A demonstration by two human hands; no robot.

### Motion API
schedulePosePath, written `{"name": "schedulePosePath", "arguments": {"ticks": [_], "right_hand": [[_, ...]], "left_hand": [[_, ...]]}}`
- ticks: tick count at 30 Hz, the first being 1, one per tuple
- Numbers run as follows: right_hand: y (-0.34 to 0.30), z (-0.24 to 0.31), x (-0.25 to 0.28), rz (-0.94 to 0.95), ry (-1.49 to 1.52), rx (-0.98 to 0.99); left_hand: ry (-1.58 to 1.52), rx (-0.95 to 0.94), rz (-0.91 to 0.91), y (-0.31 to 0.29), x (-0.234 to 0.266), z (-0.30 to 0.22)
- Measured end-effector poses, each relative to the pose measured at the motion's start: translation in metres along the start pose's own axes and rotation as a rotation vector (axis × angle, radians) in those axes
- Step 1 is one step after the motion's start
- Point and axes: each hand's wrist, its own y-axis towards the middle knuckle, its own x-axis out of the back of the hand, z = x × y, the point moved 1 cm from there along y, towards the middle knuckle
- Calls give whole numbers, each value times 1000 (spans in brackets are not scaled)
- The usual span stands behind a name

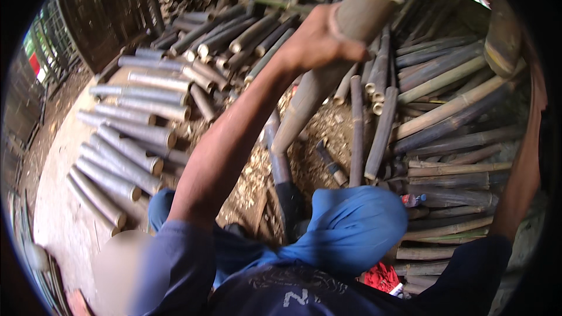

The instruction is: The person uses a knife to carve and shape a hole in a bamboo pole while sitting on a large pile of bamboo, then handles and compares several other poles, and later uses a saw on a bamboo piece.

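My left hand (328,38) is closed round a thick bamboo tube (307,96), raised at a slant in front of me. The tube's upper cut end tips to the right; its lower end points down toward the wood chips. My right forearm (527,158) reaches up along the right edge, and its hand is lost past the dark rim. Near that forearm's upper end, a thick brown piece of wood or bamboo (502,41) hangs into view; what holds it is hidden. On the ground below the raised tube lies a dark-bladed knife (331,161).
Cut bamboo tubes (132,111) lie in rows at the left, with more bamboo lengths (451,117) stacked at the right. Pale chips (252,181) cover the ground before my blue-clad legs (357,222). A small bottle (413,200) and red cloth-like item (381,278) are beside my right leg.
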Motion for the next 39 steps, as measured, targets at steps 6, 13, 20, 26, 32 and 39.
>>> {"name": "schedulePosePath", "arguments": {"ticks": [6, 13, 20, 26, 32, 39], "right_hand": [[-100, 87, -255, 102, 69, 207], [-161, -1, -317, 13, 524, -189], [-334, -32, -570, 66, 562, -848], [-417, -56, -676, 164, 482, -786], [-271, -41, -653, 40, 716, -404], [-152, 41, -599, 79, 913, -77]], "left_hand": [[153, 31, 79, -2, 0, 33], [240, 149, 73, -73, 13, 80], [-227, 701, -113, -257, 27, 261], [85, 659, -192, -286, -6, 303], [300, 613, -289, -286, -17, 309], [242, 639, -341, -279, -30, 315]]}}
